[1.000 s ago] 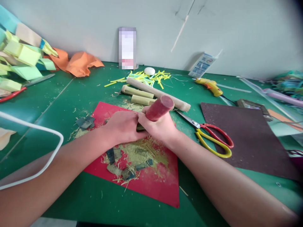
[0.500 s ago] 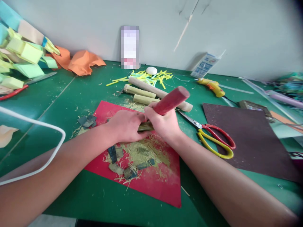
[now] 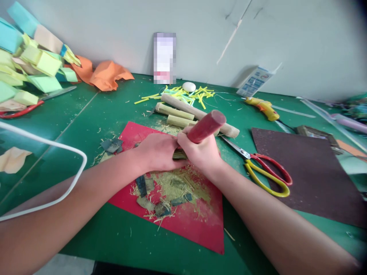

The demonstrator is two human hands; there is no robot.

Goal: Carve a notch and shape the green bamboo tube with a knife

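Note:
My right hand [image 3: 202, 152] is closed around a thick red tool handle [image 3: 207, 126] that slants up and to the right; the tool's working end is hidden. Beside it, my left hand [image 3: 162, 151] is curled over a short greenish-brown stick [image 3: 179, 154], mostly covered by the fingers. Both hands meet above a red sheet [image 3: 197, 233]. Pale fibres and powder [image 3: 174, 183] are strewn across that sheet, along with several dark flat scraps [image 3: 162, 209]. Just behind the hands lie pale cut sticks [image 3: 179, 121] and a longer greyish stick [image 3: 197, 114].
Scissors [image 3: 269, 173] with red and yellow handles lie partly on a dark brown sheet [image 3: 306, 179]. A yellow glue gun [image 3: 262, 108] rests at back right. Folded papers [image 3: 43, 65] and orange paper [image 3: 110, 74] are at left. A white cable [image 3: 65, 149] crosses my left forearm.
The red handle has tipped slightly toward me and left. Both hands stay together over the red sheet. The whole view has shifted a little.

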